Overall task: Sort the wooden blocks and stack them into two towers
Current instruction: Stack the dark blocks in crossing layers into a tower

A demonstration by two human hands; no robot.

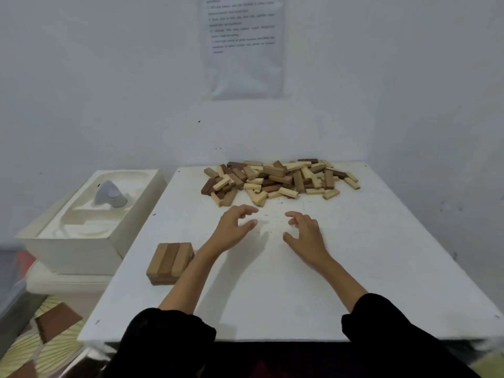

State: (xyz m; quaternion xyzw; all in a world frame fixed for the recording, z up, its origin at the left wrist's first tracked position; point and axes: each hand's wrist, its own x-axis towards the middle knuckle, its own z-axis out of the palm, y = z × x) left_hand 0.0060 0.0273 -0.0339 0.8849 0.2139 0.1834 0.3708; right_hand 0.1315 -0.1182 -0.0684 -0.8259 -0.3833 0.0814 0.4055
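Both hands hover empty above the table (354,268): the left hand (234,227) and the right hand (304,230) have fingers loosely curled, thumbs apart, gripping nothing. Just beyond their fingertips lies the pile (278,180) of mixed dark and pale blocks. Behind the left hand, beside its forearm, sits the stack (170,263) of brown blocks, apparently two layers. The step in hand looks like a reach for more blocks. It should go best if each hand pinches one loose block at the pile's near edge by its long sides, chooses by colour, and lifts clear without dragging neighbours.
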